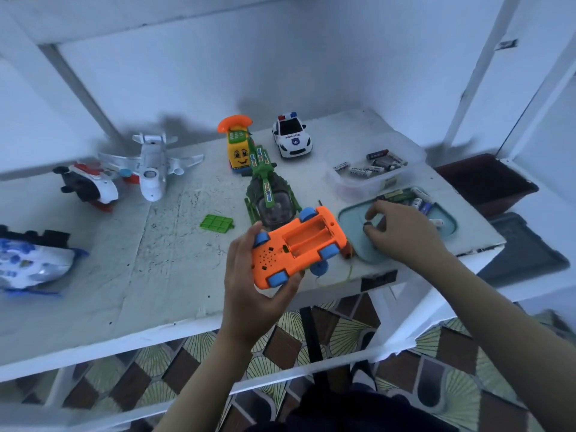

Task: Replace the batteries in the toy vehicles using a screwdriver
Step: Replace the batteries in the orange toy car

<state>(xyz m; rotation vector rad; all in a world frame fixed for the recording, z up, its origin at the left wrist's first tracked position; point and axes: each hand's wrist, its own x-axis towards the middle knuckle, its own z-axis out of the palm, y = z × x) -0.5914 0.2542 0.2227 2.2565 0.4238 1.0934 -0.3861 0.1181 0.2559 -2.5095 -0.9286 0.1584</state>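
Left hand cupped, right hand half-curled

The white toy police car carries the word "POLICE" in dark capitals across its bonnet, above a small blue badge. The batteries in the clear tub bear printing, but it is too small to read.

We see an orange toy car with blue wheels, a green helicopter, a white police car, a teal tray.
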